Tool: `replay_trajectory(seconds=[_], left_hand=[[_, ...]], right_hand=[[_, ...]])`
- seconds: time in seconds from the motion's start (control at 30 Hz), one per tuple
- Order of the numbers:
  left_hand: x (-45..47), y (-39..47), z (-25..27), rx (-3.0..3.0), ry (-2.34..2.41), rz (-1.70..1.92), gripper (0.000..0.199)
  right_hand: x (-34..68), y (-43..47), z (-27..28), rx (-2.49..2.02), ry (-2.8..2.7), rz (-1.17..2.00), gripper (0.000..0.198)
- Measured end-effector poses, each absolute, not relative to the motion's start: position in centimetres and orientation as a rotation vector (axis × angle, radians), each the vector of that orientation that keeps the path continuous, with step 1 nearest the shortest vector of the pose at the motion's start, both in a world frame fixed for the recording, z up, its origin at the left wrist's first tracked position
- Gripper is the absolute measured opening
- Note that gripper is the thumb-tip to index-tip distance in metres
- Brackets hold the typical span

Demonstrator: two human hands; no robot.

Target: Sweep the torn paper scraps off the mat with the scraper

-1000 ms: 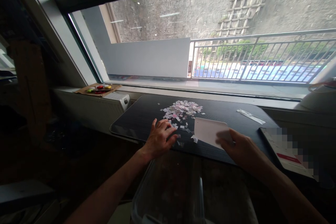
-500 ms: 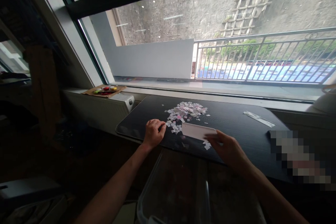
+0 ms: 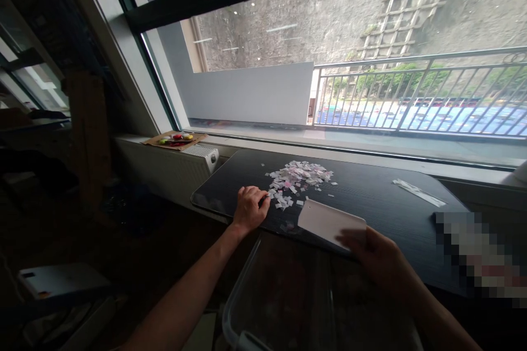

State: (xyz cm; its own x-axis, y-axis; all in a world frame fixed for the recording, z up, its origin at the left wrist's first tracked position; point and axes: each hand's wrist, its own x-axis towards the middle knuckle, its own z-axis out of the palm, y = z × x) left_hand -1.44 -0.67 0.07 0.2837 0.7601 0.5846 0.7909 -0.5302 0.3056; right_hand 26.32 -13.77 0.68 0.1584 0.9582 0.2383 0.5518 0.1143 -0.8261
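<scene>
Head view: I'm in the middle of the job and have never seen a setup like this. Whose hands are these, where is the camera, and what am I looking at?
There is no machine here: these are a person's own bare hands. One camera, worn on the head, looks forward and down, so the arms rise from the bottom of the picture. The dark table bears a heap of small pale paper scraps and, toward its right end, some pale strips. The right hand holds a flat pale sheet. The left hand is curled at the heap's near left edge; whether it grips anything can't be seen. Below the table's near edge is a clear container.
</scene>
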Motion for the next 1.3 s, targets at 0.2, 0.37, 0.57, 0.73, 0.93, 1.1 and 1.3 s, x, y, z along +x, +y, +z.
replay_trajectory(seconds=[0.2,0.37,0.57,0.73,0.93,1.1,1.3], left_hand=[[-1.5,-0.6,-0.1,-2.474,-1.492,-1.095,0.017],[-1.5,-0.6,-0.2,-2.475,-1.487,-1.090,0.018],[-1.4,-0.6,-0.2,-2.462,-1.490,-1.101,0.018],[-1.5,-0.6,-0.3,-2.466,-1.483,-1.101,0.017],[-1.5,-0.6,-0.3,-2.463,-1.494,-1.093,0.018],[-1.4,-0.7,-0.3,-2.464,-1.497,-1.093,0.018],[-1.5,-0.7,-0.3,-2.465,-1.492,-1.097,0.018]], right_hand=[[25.7,-13.1,0.1,-1.516,-1.386,0.673,0.032],[25.0,-11.0,0.3,-1.542,-1.413,0.661,0.026],[24.0,-10.6,0.4,-1.462,-1.403,0.837,0.024],[23.4,-11.0,1.1,-1.392,-1.375,0.912,0.022],[23.7,-12.5,2.5,-1.399,-1.411,1.060,0.024],[24.5,-12.3,2.5,-1.425,-1.437,0.953,0.025],[23.7,-11.1,2.1,-1.473,-1.386,0.850,0.023]])
